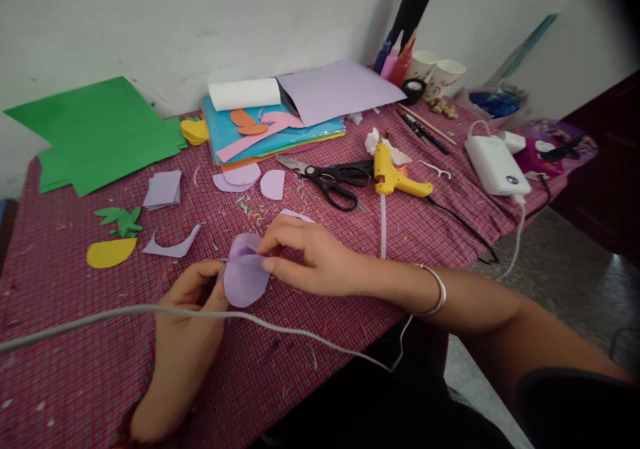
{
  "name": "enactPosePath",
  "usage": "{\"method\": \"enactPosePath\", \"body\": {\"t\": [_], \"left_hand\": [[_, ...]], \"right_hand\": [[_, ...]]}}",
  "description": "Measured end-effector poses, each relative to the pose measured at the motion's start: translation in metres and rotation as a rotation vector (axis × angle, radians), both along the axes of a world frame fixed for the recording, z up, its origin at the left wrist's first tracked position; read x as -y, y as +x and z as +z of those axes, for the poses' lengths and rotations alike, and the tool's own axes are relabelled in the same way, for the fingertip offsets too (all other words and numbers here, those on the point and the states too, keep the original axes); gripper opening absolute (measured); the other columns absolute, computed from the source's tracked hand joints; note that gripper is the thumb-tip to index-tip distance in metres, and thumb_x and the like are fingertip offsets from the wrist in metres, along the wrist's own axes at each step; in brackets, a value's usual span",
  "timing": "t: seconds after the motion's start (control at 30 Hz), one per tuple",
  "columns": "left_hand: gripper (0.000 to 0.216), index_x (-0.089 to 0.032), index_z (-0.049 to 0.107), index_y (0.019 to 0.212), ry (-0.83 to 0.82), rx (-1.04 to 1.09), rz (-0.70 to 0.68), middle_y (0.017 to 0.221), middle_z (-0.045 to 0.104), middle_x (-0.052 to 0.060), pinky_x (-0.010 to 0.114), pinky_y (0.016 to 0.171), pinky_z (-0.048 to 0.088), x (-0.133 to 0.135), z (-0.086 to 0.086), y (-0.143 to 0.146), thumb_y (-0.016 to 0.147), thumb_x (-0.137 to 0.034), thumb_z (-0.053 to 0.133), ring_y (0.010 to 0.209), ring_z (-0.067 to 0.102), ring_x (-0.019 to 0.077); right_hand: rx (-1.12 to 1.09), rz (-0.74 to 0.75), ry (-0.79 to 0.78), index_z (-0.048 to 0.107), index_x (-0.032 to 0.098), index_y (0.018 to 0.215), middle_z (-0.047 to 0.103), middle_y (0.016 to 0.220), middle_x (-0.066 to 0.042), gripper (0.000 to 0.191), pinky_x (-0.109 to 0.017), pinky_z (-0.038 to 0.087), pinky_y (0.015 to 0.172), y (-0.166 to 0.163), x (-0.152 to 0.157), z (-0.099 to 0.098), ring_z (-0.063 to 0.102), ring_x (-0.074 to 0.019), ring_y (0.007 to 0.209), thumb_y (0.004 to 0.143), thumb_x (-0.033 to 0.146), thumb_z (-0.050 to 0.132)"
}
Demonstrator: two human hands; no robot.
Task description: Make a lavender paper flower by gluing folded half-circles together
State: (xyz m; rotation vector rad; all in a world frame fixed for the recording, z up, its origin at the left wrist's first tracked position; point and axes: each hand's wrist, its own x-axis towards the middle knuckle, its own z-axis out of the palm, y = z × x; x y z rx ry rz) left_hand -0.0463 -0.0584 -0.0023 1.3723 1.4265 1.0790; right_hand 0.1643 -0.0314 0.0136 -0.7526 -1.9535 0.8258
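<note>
Rounded pieces of purple paper (246,281) stand out like petals between my two hands, above the checked tablecloth. My left hand (193,312) pinches them at their left side. On the right, my right hand (310,255) has its thumb and index finger closed on the edge of the paper. A purple half-round piece (273,185) and a few overlapping purple pieces (237,177) lie just beyond. To the left rest a curved purple offcut (173,243), a stack of purple squares (163,189), a yellow half-round piece (111,253) and green paper leaves (120,220).
Black-handled scissors (333,181) and a yellow glue gun (397,174) lie behind my right hand. Green sheets (100,135) and a purple sheet (343,89) are at the back. A white power bank (497,164) sits right. A white cable (280,329) crosses in front.
</note>
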Motion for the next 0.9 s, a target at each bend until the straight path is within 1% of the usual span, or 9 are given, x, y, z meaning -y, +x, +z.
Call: {"method": "enactPosePath", "body": {"t": [0.13,0.33,0.4,0.47,0.6,0.63,0.77,0.83,0.9], "left_hand": [[0.017,-0.024,0.067,0.085,0.016,0.029,-0.009,0.081,0.069,-0.003,0.022,0.063,0.050,-0.0001,-0.0011,0.0013,0.074,-0.031,0.077,0.070,0.060,0.0121],[0.015,-0.028,0.065,0.092,-0.015,0.111,-0.048,0.090,0.070,-0.004,0.025,0.070,0.052,0.0005,-0.0055,-0.0019,0.079,-0.029,0.073,0.074,0.063,0.0126],[0.017,-0.028,0.063,0.093,-0.037,0.139,-0.034,0.090,0.069,-0.003,0.026,0.067,0.052,0.0006,-0.0060,-0.0021,0.079,-0.031,0.073,0.073,0.063,0.0137],[0.023,-0.028,0.063,0.095,-0.054,0.191,-0.004,0.092,0.069,-0.002,0.025,0.065,0.053,0.0004,-0.0054,-0.0012,0.077,-0.032,0.076,0.074,0.064,0.0145],[0.042,-0.032,0.061,0.114,-0.086,0.340,-0.007,0.101,0.072,0.000,0.025,0.065,0.057,-0.0013,-0.0028,0.0030,0.075,-0.032,0.078,0.080,0.068,0.0163],[0.042,-0.032,0.062,0.114,-0.093,0.359,-0.009,0.102,0.072,0.000,0.024,0.065,0.057,-0.0017,-0.0023,0.0039,0.075,-0.031,0.078,0.080,0.069,0.0159],[0.031,-0.028,0.069,0.103,-0.102,0.360,0.005,0.100,0.073,-0.001,0.020,0.069,0.057,-0.0024,-0.0019,0.0043,0.073,-0.028,0.079,0.081,0.069,0.0140],[0.030,-0.027,0.070,0.102,-0.109,0.347,-0.020,0.098,0.074,0.000,0.020,0.067,0.057,-0.0020,-0.0025,0.0026,0.073,-0.028,0.079,0.079,0.069,0.0141],[0.031,-0.027,0.070,0.102,-0.113,0.321,-0.052,0.097,0.074,0.000,0.020,0.066,0.058,-0.0015,-0.0036,0.0002,0.073,-0.030,0.079,0.079,0.070,0.0145]], "right_hand": [[0.038,-0.015,0.009,0.058,0.015,0.090,0.060,0.087,-0.004,0.008,-0.030,0.046,0.084,-0.0013,-0.0012,-0.0030,0.054,-0.0140,0.087,0.094,0.020,0.054],[0.150,-0.012,-0.053,0.058,0.015,0.091,0.060,0.096,-0.007,0.007,-0.032,0.045,0.089,-0.0001,-0.0014,-0.0020,0.055,-0.0166,0.096,0.092,0.021,0.055],[0.152,0.017,-0.076,0.057,0.016,0.088,0.058,0.090,-0.005,0.009,-0.030,0.044,0.084,-0.0005,-0.0010,-0.0026,0.055,-0.0149,0.089,0.094,0.022,0.053],[0.109,0.042,-0.116,0.053,0.016,0.080,0.053,0.079,-0.001,0.019,-0.027,0.042,0.075,-0.0014,-0.0012,-0.0041,0.051,-0.0123,0.077,0.096,0.025,0.049],[-0.056,0.117,-0.297,0.041,0.019,0.067,0.038,0.063,0.005,0.037,-0.024,0.035,0.061,-0.0025,-0.0033,-0.0064,0.040,-0.0087,0.060,0.098,0.038,0.046],[-0.091,0.141,-0.344,0.043,0.019,0.067,0.038,0.063,0.005,0.039,-0.024,0.035,0.061,-0.0023,-0.0040,-0.0064,0.040,-0.0086,0.061,0.099,0.041,0.045],[-0.152,0.211,-0.453,0.058,0.014,0.081,0.057,0.079,-0.002,0.040,-0.025,0.043,0.074,-0.0012,-0.0055,-0.0059,0.053,-0.0105,0.075,0.101,0.043,0.038],[-0.123,0.215,-0.438,0.059,0.013,0.083,0.058,0.078,-0.002,0.037,-0.025,0.043,0.072,-0.0014,-0.0052,-0.0067,0.053,-0.0106,0.074,0.100,0.040,0.041],[-0.048,0.198,-0.353,0.058,0.013,0.081,0.055,0.073,0.000,0.028,-0.024,0.041,0.067,-0.0023,-0.0042,-0.0079,0.051,-0.0099,0.069,0.097,0.033,0.047]]}}
